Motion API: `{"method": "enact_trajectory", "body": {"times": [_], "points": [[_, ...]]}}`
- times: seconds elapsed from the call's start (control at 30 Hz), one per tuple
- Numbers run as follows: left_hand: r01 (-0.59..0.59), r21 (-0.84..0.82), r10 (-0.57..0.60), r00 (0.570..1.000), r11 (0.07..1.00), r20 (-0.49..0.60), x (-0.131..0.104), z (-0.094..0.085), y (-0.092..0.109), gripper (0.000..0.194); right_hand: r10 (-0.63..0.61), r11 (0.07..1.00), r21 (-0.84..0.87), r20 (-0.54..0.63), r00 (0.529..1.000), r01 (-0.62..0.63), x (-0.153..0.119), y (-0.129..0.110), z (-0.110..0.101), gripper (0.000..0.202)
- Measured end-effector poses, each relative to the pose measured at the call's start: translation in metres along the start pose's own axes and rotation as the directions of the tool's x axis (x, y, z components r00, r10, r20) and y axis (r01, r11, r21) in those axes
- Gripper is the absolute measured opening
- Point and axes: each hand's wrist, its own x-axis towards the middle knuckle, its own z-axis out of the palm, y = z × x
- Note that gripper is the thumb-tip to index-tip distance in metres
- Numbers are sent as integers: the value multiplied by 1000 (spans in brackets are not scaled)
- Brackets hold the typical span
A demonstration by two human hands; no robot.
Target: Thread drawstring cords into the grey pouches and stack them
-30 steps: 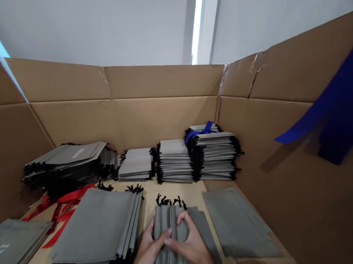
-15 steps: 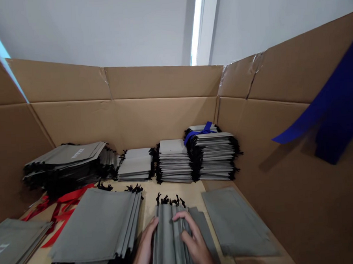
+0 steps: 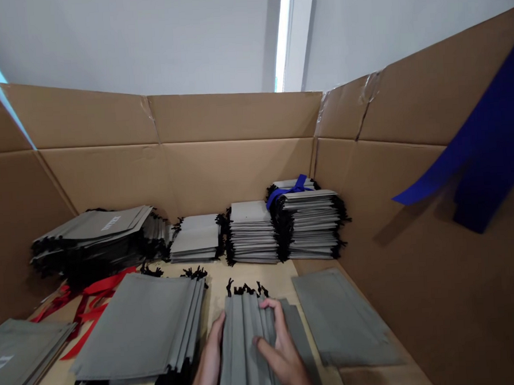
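A bundle of grey fabric drawstring pouches (image 3: pixel 243 342) stands on edge between my hands, black cord ends poking out at its far side. My left hand (image 3: pixel 210 356) presses flat along the bundle's left side. From the right, my right hand (image 3: pixel 285 349) grips it, with the thumb and bent forefinger over the upper edges. Under and beside my right hand lies another flat grey piece (image 3: pixel 302 334). Close to my left hand is a fanned stack of grey pouches (image 3: pixel 135 325) with black cords at both ends.
Cardboard walls (image 3: pixel 238 170) surround the table. Along the back are a large pouch pile (image 3: pixel 90 227) and folded stacks (image 3: pixel 194 236), (image 3: pixel 253 233), (image 3: pixel 313 227), one tied with blue ribbon. Red ribbon (image 3: pixel 102 284) lies left, a flat pouch (image 3: pixel 341 320) right. Blue strips (image 3: pixel 475 164) hang at right.
My right thumb and forefinger have shifted over the bundle's upper edges, and its folds now sit more evenly side by side. The view has moved slightly; the surrounding stacks are unchanged.
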Motion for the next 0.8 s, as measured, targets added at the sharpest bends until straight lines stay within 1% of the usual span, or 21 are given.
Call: {"method": "enact_trajectory", "body": {"times": [0.07,0.1,0.13,0.2,0.27,0.3,0.33,0.4,0.47,0.53,0.57,0.63,0.7,0.73,0.8], "points": [[27,-45,-27,1000,999,11,-2,1,2,49,24,999,28,-2,1000,-24,1,-3,-3,68],[30,-52,-29,999,998,17,-3,2,3,47,33,999,31,7,999,-33,1,-4,-3,67],[23,-45,-23,1000,999,15,-4,3,3,45,41,999,25,23,999,-41,2,-5,-4,61],[-4,2,4,1000,1000,-14,-4,4,4,45,41,999,-8,63,997,-41,3,-7,-3,40],[-14,69,17,999,998,-45,-4,6,4,53,9,998,-56,96,995,-4,3,-9,-1,17],[-11,102,17,998,995,-57,-3,8,4,61,-4,997,-77,109,994,12,2,-10,0,11],[-4,129,13,997,992,-70,-3,10,5,70,-6,995,-95,117,993,17,2,-12,2,17],[13,166,2,996,986,-90,-3,14,7,82,11,993,-115,112,994,2,2,-15,5,38],[-10,182,21,998,983,-57,-4,19,9,84,38,993,-113,101,994,-26,2,-17,9,48],[-37,187,37,999,982,7,-5,21,12,82,51,993,-111,103,993,-39,2,-17,11,47],[-41,185,38,999,982,18,-6,22,12,81,51,993,-112,105,993,-39,1,-15,12,44],[-36,154,36,999,987,5,-6,21,13,78,47,993,-113,103,994,-35,1,-12,10,38],[-9,61,9,1000,998,-5,-5,20,12,67,38,996,-86,85,996,-30,0,-9,6,34],[4,6,-4,1000,1000,11,-4,19,11,60,37,998,-54,80,996,-33,0,-8,2,35],[27,-79,-22,998,997,58,0,17,9,51,40,998,37,67,997,-42,1,-8,-6,47]]}}
